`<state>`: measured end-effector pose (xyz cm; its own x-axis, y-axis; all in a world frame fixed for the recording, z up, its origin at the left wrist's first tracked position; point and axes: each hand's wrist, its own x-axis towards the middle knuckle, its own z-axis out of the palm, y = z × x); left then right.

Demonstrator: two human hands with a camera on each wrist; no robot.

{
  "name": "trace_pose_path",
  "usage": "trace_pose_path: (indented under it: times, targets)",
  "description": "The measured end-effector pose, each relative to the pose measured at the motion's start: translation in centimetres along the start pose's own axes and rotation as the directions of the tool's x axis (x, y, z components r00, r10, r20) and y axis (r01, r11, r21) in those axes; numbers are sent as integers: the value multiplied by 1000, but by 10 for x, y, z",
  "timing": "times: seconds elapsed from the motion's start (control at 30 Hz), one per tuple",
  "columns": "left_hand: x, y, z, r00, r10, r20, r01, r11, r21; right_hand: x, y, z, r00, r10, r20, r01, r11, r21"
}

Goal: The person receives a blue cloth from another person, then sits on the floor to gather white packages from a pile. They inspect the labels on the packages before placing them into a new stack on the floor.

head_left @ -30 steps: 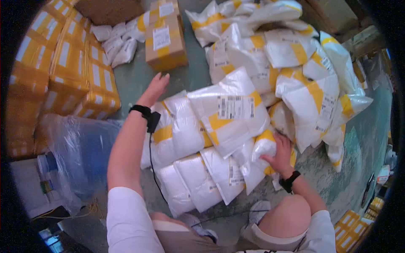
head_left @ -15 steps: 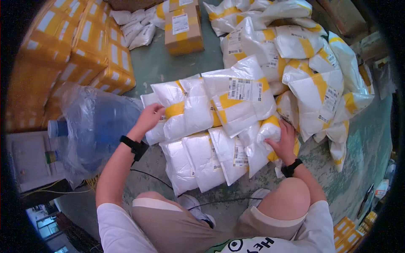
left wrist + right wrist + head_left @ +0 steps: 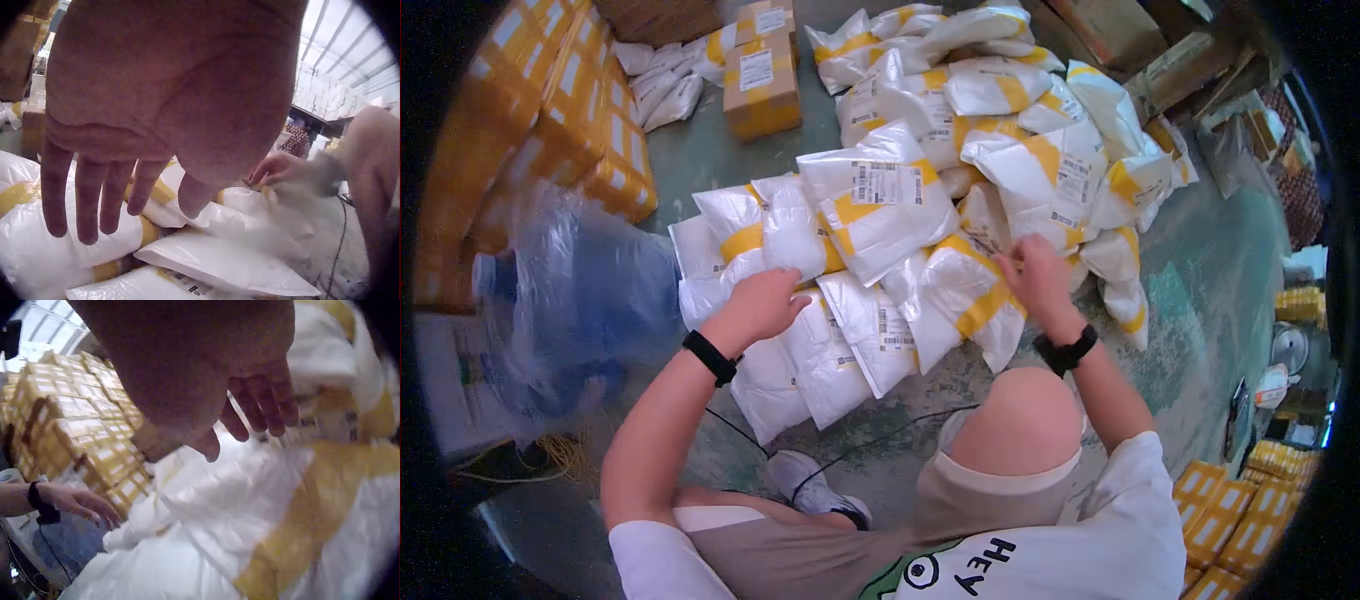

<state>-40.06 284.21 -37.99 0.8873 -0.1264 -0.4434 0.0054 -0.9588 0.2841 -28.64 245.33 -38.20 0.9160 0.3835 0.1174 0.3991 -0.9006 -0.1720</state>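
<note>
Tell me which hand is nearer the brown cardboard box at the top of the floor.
Left. The left hand lies on the white parcels below the cardboard box, on its side of the pile. The right hand is farther off, across the pile to the right.

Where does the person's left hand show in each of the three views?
Head: left hand left of centre, over the white parcels.
Left wrist: fills the upper frame, fingers pointing down.
Right wrist: small, at lower left.
Shared landmark: the white parcels with yellow tape.
</note>
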Motion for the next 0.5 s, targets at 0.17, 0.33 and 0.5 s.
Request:
trace_pose_path:
  times: [0.17,0.33,0.5]
  targets:
    - [-7,-22,2,998,-57,26,59,992,-115,30,50,14,966,53,253,41,935,-353]
    - [-4,-46,4,996,-87,-36,80,985,-153,53,59,20,982,-46,185,123,895,-428]
    - [2,-41,3,998,42,-42,-52,958,-283,126,26,-85,928,225,295,-311,907,284]
